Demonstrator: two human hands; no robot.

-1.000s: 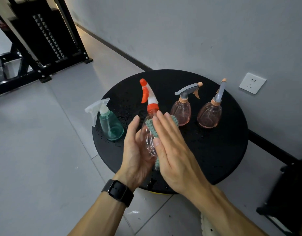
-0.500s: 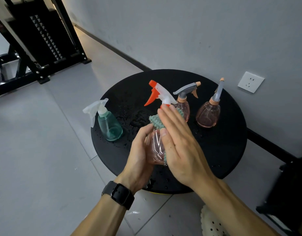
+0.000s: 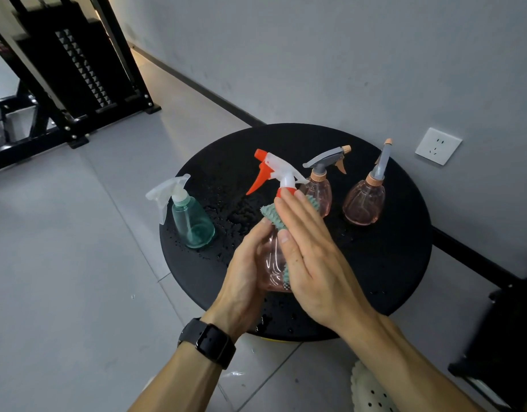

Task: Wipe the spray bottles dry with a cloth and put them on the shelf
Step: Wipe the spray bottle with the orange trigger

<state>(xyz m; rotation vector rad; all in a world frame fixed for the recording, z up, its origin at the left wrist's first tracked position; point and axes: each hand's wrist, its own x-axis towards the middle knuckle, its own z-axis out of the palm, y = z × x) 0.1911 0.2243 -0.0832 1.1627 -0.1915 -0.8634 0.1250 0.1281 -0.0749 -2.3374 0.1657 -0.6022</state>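
Your left hand [image 3: 244, 281] is curling tighter round the clear pink orange-triggered spray bottle [image 3: 272, 263] while your flat, straight-fingered right hand [image 3: 312, 263] is pressing the green nubby cloth [image 3: 271, 214] against it above the round black bench [image 3: 390, 263].

A round surface [image 3: 404, 263] stands on the floor [image 3: 63, 263], close against the wall [image 3: 315, 55]. Four spray bottles are over it. One bottle [image 3: 192, 221] stands at its left edge. Two more stand toward the back: one [image 3: 320, 188] near the middle, another [image 3: 364, 200] to its right, apart from it. The fourth bottle [image 3: 274, 263] is at the front, between the two hands: the left hand [image 3: 244, 281] on its left side, the right hand [image 3: 312, 257] on its right, with a cloth [image 3: 272, 214] between that hand and the bottle. A wall socket [image 3: 438, 146] sits on the wall right of the surface. A rack [image 3: 72, 69] stands on the floor far left, behind.
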